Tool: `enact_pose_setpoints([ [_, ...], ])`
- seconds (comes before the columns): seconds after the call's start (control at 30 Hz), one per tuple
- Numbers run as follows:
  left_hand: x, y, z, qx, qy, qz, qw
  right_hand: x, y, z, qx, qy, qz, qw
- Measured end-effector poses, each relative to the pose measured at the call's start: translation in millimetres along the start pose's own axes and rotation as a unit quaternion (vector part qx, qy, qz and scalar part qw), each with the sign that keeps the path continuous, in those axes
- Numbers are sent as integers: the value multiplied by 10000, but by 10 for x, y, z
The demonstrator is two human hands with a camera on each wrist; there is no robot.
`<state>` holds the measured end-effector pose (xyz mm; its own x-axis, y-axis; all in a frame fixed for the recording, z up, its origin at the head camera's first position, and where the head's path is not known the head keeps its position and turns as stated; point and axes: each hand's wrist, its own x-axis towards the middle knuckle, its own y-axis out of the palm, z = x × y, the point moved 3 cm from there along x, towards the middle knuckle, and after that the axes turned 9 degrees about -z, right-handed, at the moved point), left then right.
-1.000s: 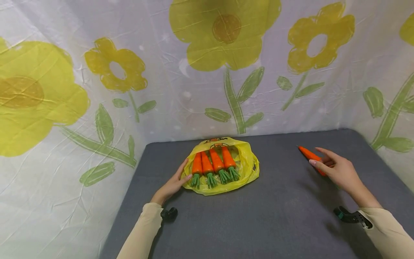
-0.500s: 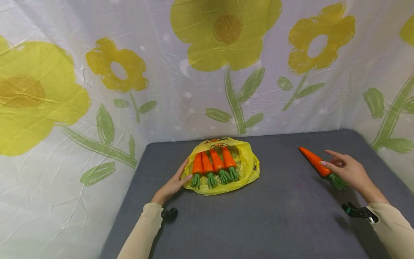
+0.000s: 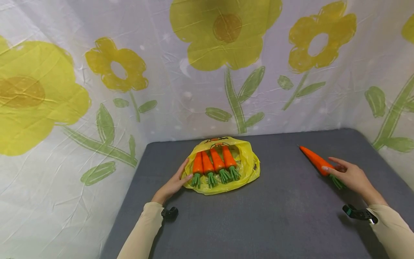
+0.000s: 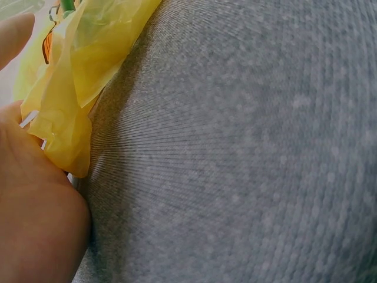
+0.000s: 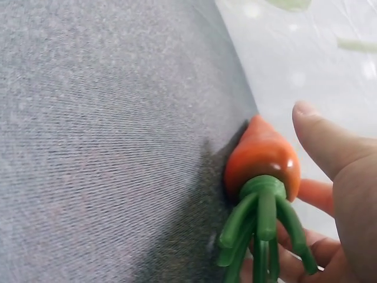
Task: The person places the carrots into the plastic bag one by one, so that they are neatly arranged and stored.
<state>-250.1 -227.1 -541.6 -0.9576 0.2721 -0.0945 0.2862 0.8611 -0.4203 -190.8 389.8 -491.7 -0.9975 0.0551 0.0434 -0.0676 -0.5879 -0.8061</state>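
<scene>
A yellow plastic bag [image 3: 250, 169] lies on the grey table with its mouth facing the person. Several orange carrots [image 3: 218, 160] with green stalks lie side by side inside it. My left hand [image 3: 171, 184] rests at the bag's left edge, thumb over the near rim and fingers stretched along the side; the left wrist view shows the bag's crumpled edge [image 4: 73, 130] against the palm. One more carrot [image 3: 312, 158] lies at the right, tip pointing away. Around its thick end is my right hand [image 3: 352, 178], thumb and fingers spread; the right wrist view shows the thumb [image 5: 315, 132] apart from the carrot [image 5: 262, 159].
A dark grey table [image 3: 245, 223] spreads beneath everything. Behind it and at both sides hangs a white cloth [image 3: 181, 118] printed with yellow flowers. A black strap [image 3: 169, 214] is on the left wrist, another black strap [image 3: 357, 213] on the right.
My right hand has shifted right and toward the person along the carrot, then lowered over its thick end. The left hand, the bag and its carrots stay as they were.
</scene>
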Motion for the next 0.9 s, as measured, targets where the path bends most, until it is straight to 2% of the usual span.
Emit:
enact_pose_setpoints([
  [0.5, -1, 3, -4, -33, -71, 5, 10000, -1, 72, -86, -74, 214, -98, 9997],
  [0.9, -9, 3, -14, -54, -72, 19, 10000, -14, 85, -74, -108, 120, -389, 9991],
])
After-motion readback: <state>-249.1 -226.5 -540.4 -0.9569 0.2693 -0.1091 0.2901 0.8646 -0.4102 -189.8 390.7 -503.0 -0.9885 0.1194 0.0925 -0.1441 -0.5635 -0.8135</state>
